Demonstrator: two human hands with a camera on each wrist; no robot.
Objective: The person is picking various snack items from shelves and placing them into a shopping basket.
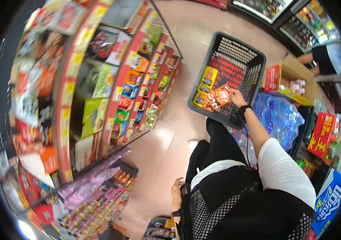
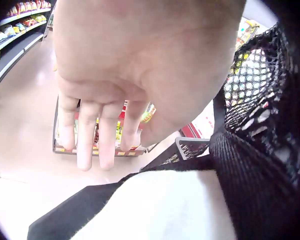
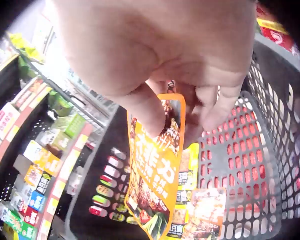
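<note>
My right hand [image 1: 238,98] is inside the dark grey shopping basket [image 1: 261,66] and pinches an orange snack packet [image 3: 155,170] by its upper edge. In the right wrist view the packet hangs upright from thumb and fingers, its printed face showing a food picture. Below it lie yellow packets [image 1: 208,77] and another packet with orange and white print [image 3: 207,212], on the slotted basket floor. Down by my side hangs my left hand [image 2: 145,65], fingers loosely straight, holding nothing; a black mesh garment [image 2: 252,80] is close beside it.
Shelves of packaged snacks [image 1: 132,88] line the left. Shrink-wrapped water bottles [image 1: 276,118] and an opened carton [image 1: 294,74] stand right of the basket. A low candy display [image 1: 102,196] is at lower left. Another person [image 1: 332,56] is at far right, near the fridges [image 1: 258,8].
</note>
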